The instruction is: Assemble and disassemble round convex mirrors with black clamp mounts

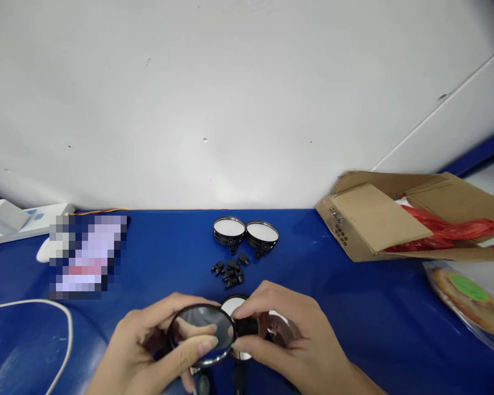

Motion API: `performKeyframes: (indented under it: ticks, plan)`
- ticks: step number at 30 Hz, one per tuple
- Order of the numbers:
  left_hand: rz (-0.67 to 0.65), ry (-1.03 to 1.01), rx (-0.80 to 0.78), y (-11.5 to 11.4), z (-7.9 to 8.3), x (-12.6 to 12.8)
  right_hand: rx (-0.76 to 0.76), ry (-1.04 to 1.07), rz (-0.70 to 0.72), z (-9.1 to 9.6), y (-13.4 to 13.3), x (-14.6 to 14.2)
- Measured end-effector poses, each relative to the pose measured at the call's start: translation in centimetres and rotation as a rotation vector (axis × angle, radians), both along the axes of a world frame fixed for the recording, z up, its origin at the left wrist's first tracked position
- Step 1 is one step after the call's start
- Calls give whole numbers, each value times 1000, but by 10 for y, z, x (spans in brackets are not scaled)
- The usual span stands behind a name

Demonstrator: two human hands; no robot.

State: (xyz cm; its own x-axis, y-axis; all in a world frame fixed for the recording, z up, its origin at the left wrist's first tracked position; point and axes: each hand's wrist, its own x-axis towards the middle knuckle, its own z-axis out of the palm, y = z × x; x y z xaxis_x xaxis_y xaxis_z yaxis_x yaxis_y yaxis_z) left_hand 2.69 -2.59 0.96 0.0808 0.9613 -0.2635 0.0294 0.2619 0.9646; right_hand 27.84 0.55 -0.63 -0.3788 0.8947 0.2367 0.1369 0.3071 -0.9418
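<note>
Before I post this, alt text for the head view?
Left hand holds a round, black-rimmed mirror; right hand pinches a black piece at its edge. Beyond, on a blue table: small black parts and more round mirrors; open cardboard box at right.

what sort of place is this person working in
Probably a small-parts assembly bench: a blue tabletop bears a pile of small black parts and an open cardboard box, while the left hand holds a round mirror and the right hand pinches a black piece.

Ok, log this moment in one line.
Left hand: holds round mirror; right hand: grips black piece at its rim; beyond: loose black parts, two more mirrors
</note>
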Motion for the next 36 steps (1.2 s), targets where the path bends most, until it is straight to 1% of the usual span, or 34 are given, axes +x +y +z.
performKeyframes:
  ticks: [2,5,7,9,11,14,16,18,21,24,27,30,36]
  plan:
    - [69,-110,-72,2,0,2,99,-56,26,0,1,1]
    - [85,-190,-120,4,-2,4,214,-95,45,-2,1,1]
    - [78,-203,-133,5,-3,5,251,-87,37,-3,0,1]
    - [74,-200,-125,4,-4,5,250,-65,14,-5,-1,1]
    - [60,-166,-87,2,-5,5,253,-52,-18,-5,-2,2]
    - [32,-49,-36,-2,-5,6,269,-64,-57,-4,-1,5]
    - [47,14,22,-3,-5,7,273,-69,-70,-2,-1,6]
    - [82,56,115,-3,-4,6,274,-66,-77,-1,0,7]
    - [87,121,203,-1,-5,1,266,-67,-69,0,0,7]
    - [8,182,229,1,-9,-7,236,-91,-50,-2,1,9]
    - [-47,231,310,3,-14,-12,221,-93,-25,-5,3,11]
    - [-45,260,392,4,-18,-14,239,-90,2,-7,5,15]
    - [-52,317,470,7,-22,-18,265,-100,36,-3,8,18]
